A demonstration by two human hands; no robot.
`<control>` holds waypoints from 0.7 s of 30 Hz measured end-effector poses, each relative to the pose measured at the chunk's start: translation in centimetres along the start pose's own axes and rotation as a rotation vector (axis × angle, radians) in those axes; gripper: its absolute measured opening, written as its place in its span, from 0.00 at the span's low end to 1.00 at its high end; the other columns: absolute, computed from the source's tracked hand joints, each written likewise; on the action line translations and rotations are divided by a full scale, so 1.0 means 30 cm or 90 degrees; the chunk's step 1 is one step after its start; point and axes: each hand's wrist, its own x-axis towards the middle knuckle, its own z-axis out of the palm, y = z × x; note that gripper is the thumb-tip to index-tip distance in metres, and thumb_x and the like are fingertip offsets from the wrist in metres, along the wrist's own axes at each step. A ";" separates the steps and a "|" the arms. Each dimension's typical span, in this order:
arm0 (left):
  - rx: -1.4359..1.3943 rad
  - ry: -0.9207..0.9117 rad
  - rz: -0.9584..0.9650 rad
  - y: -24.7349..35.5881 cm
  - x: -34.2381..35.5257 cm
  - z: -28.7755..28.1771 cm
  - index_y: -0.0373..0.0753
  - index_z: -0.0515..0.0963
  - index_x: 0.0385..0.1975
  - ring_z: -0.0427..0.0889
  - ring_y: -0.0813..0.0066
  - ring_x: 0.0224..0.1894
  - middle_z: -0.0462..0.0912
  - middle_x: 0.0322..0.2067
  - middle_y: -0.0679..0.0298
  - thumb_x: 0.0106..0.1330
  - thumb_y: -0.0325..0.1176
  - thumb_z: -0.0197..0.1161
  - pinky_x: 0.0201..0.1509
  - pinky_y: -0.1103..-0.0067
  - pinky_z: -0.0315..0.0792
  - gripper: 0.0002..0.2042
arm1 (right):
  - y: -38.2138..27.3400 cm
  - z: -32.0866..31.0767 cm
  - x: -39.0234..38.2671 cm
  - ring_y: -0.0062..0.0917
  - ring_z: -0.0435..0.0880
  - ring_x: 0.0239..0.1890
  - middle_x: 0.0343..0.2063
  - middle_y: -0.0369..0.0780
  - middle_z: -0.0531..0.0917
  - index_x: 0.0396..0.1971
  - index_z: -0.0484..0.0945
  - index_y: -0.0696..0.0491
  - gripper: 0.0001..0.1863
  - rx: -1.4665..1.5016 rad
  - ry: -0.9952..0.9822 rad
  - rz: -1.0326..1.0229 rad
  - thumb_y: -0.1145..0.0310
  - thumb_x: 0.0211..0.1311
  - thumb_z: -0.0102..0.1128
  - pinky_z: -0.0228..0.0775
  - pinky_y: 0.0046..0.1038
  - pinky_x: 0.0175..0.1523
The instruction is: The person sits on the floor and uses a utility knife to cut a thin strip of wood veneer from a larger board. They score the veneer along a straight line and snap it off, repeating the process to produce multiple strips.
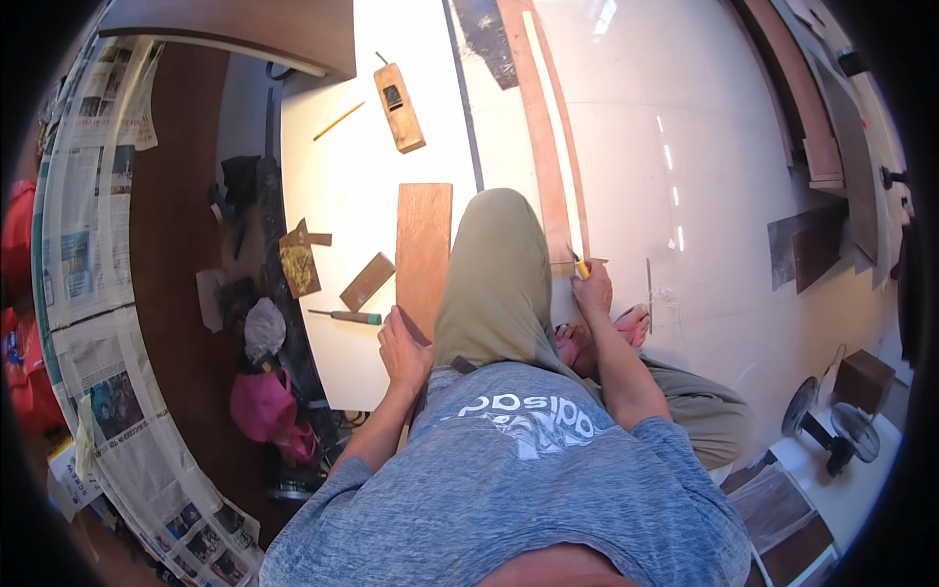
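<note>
Setting: woodworking space; home or dedicated shop cannot be told. Evidence: wooden hand plane (406,125), pencil (338,121) and green-handled tool (344,317) on a white surface (342,196), near a reddish-brown board (424,240) and small wood piece (368,282). Also noted: yellow-handled cutter (582,268) at a long brown strip (541,127).

The shirt (606,509) is a heathered blue-grey, filling the bottom centre of the frame, with short sleeves (680,479) and a large white print (528,421) across the chest. Below it come plain olive-green trousers (499,259), one leg at the centre, the other at the lower right, creased softly. A small dark strip (463,364) shows at the waist. Left hand (405,354), right hand (593,293), forearms (631,377) and feet (633,322) are bare.
</note>
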 end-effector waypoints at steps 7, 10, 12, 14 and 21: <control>0.002 -0.017 -0.013 -0.044 0.025 0.076 0.28 0.52 0.72 0.64 0.42 0.65 0.65 0.64 0.43 0.54 0.53 0.75 0.66 0.55 0.66 0.53 | 0.023 0.017 0.005 0.44 0.83 0.48 0.44 0.46 0.83 0.47 0.77 0.51 0.20 0.011 0.025 0.002 0.67 0.53 0.71 0.75 0.41 0.53; -0.004 -0.037 -0.028 -0.039 0.025 0.064 0.27 0.51 0.72 0.64 0.41 0.64 0.64 0.64 0.42 0.55 0.52 0.74 0.67 0.56 0.65 0.53 | 0.019 0.021 0.002 0.43 0.83 0.48 0.44 0.45 0.83 0.47 0.78 0.50 0.20 0.017 0.020 0.024 0.66 0.52 0.71 0.75 0.41 0.53; -0.017 -0.060 -0.046 -0.012 0.027 0.032 0.27 0.51 0.72 0.64 0.40 0.64 0.64 0.64 0.41 0.56 0.51 0.74 0.67 0.56 0.65 0.52 | 0.014 0.020 0.000 0.43 0.83 0.48 0.44 0.44 0.83 0.47 0.78 0.50 0.21 0.027 0.024 0.026 0.66 0.52 0.71 0.75 0.41 0.53; -0.017 -0.061 -0.053 -0.012 0.030 0.021 0.27 0.52 0.72 0.64 0.40 0.64 0.63 0.64 0.41 0.56 0.51 0.74 0.68 0.56 0.64 0.51 | 0.016 0.023 0.002 0.43 0.83 0.48 0.44 0.44 0.83 0.47 0.78 0.50 0.22 0.038 0.025 0.025 0.65 0.51 0.72 0.75 0.41 0.54; -0.020 -0.020 -0.048 0.001 -0.002 -0.071 0.24 0.52 0.72 0.62 0.41 0.67 0.63 0.64 0.38 0.48 0.54 0.78 0.71 0.59 0.61 0.58 | 0.045 0.020 0.001 0.42 0.83 0.49 0.44 0.45 0.85 0.49 0.78 0.50 0.24 0.077 0.039 0.016 0.63 0.51 0.74 0.75 0.41 0.54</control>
